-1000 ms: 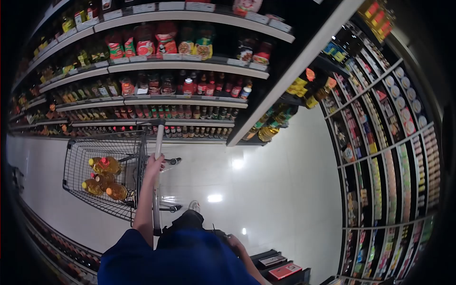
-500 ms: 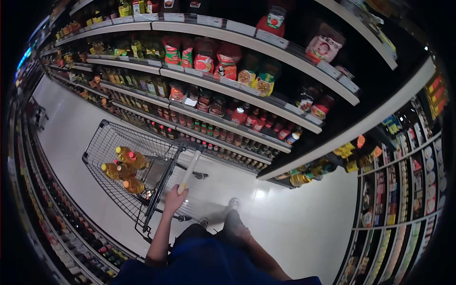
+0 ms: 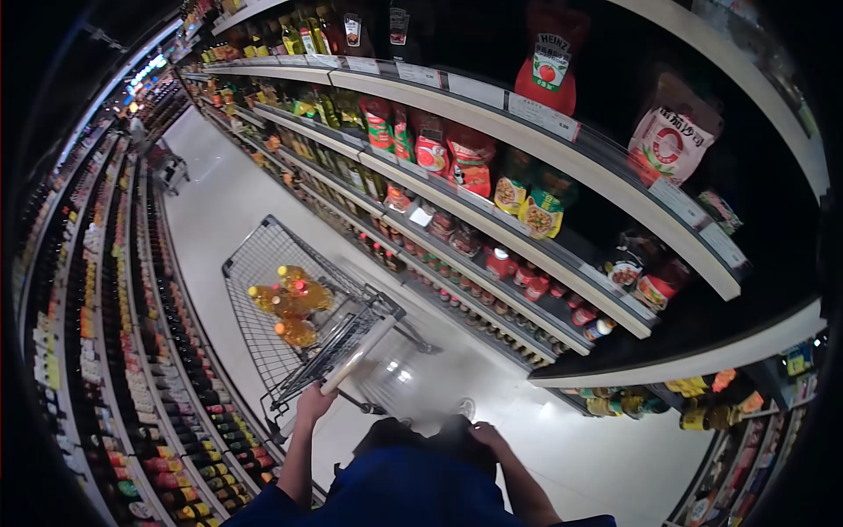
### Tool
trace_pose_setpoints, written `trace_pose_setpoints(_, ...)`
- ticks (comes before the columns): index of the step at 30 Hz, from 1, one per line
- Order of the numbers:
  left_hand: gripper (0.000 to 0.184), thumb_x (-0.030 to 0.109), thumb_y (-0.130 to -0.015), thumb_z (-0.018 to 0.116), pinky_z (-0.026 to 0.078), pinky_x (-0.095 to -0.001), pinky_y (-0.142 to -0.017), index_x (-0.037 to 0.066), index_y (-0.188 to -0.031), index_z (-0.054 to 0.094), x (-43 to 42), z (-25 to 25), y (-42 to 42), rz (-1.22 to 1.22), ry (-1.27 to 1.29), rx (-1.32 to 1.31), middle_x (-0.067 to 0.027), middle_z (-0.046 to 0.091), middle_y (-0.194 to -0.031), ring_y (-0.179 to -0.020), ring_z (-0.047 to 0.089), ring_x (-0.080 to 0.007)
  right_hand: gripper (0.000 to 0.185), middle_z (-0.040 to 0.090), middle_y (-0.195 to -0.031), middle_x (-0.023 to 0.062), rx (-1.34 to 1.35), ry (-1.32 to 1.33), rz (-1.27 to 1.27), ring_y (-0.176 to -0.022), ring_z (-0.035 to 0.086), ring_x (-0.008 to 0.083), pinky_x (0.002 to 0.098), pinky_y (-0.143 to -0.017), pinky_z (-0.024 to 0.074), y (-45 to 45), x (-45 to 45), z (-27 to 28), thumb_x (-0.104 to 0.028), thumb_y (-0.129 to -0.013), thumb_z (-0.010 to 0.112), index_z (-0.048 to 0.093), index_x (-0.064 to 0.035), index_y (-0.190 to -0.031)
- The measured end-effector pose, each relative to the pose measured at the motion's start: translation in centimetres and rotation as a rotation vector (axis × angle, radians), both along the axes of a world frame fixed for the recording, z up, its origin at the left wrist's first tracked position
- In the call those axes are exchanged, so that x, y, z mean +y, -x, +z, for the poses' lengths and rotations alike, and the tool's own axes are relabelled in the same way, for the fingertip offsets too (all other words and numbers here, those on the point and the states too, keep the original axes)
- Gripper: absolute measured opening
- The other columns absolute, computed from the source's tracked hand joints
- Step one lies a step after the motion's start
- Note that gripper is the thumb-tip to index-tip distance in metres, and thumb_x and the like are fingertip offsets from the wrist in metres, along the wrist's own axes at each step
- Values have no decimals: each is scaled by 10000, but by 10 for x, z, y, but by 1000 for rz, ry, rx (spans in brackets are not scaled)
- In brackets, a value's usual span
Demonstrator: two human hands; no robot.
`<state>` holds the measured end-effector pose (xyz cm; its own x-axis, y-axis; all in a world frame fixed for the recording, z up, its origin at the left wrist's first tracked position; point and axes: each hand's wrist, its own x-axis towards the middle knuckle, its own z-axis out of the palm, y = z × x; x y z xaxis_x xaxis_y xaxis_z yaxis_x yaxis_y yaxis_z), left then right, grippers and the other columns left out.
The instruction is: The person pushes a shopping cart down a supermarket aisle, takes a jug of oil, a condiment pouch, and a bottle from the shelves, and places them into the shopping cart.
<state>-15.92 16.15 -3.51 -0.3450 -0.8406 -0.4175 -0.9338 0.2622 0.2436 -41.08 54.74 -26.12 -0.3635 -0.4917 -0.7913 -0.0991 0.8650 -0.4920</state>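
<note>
Cart beside stocked shelves

The left hand is wrapped round the cart's handle; yellow bottles sit in the cart. The right hand, beside dark clothing, looks loosely curled; whether it holds anything I cannot tell.

Bottles in shopping cart, one shelf row at left, another shelf row at right
</note>
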Motion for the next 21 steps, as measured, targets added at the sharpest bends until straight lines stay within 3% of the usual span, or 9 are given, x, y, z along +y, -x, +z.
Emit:
trace_pose_setpoints(3,562,490,-740,736,537,-460,-870,45,-1080,689,3,-2,-45,115,-9,-176,-220,710,-1036,-992,682,-379,379,736,-1016,143,57,145,-31,-999,694,255,376,-865,548,40,-2,-12,-374,-889,616,726,-79,-1100)
trace_pose_setpoints(5,557,495,-726,742,539,-452,-884,48,-1058,706,9,-2,-75,196,30,-277,-212,713,-1040,-999,682,-371,411,701,-998,49,-310,292,-233,-930,654,147,301,-775,530,74,-26,30,-414,-923,605,687,-86,-1157)
trace_pose_setpoints(6,555,491,-727,736,539,-450,-890,55,-1070,707,13,1,-81,208,38,-282,-211,712,-1046,-1003,682,-369,434,684,-1099,42,-444,399,-322,-996,642,164,325,-805,523,87,-48,58,-413,-952,587,643,-91,-1238)
trace_pose_setpoints(9,544,478,-732,714,538,-447,-907,76,-1098,711,19,16,-92,226,51,-294,-205,711,-1063,-1016,680,-363,449,621,-1273,78,-320,729,-149,-1163,591,192,330,-988,459,108,-128,182,-348,-975,600,578,-74,-1330)
trace_pose_setpoints(12,509,459,-734,678,538,-434,-922,127,-1117,727,20,22,-83,233,34,-297,-176,713,-1092,-1036,676,-351,511,510,-1414,132,-65,1008,105,-1290,517,245,369,-1065,413,103,-203,250,-275,-936,663,529,-43,-1371)
trace_pose_setpoints(14,509,462,-728,681,541,-426,-919,135,-1116,731,17,16,-86,215,24,-311,-166,716,-1089,-1034,678,-343,588,445,-1451,204,158,1178,273,-1361,427,337,401,-1117,366,89,-242,282,-314,-896,675,500,-25,-1378)
trace_pose_setpoints(17,481,475,-725,683,545,-422,-914,163,-1085,750,16,20,-86,222,22,-304,-156,724,-1069,-1020,686,-332,676,416,-1483,199,413,1142,539,-1414,343,370,444,-1177,274,67,-291,284,-338,-868,673,452,-6,-1414)
trace_pose_setpoints(18,473,478,-725,683,545,-423,-914,168,-1076,754,16,23,-84,229,7,-304,-157,725,-1064,-1018,686,-331,680,474,-1426,190,504,1143,596,-1403,345,363,462,-1191,231,60,-302,273,-358,-841,681,480,3,-1381)
trace_pose_setpoints(21,440,491,-728,682,545,-420,-912,203,-1051,764,8,21,-90,219,-30,-300,-141,730,-1055,-1013,688,-325,592,562,-1289,169,741,981,915,-1298,452,336,469,-1184,247,52,-324,228,-280,-789,699,548,-20,-1300)
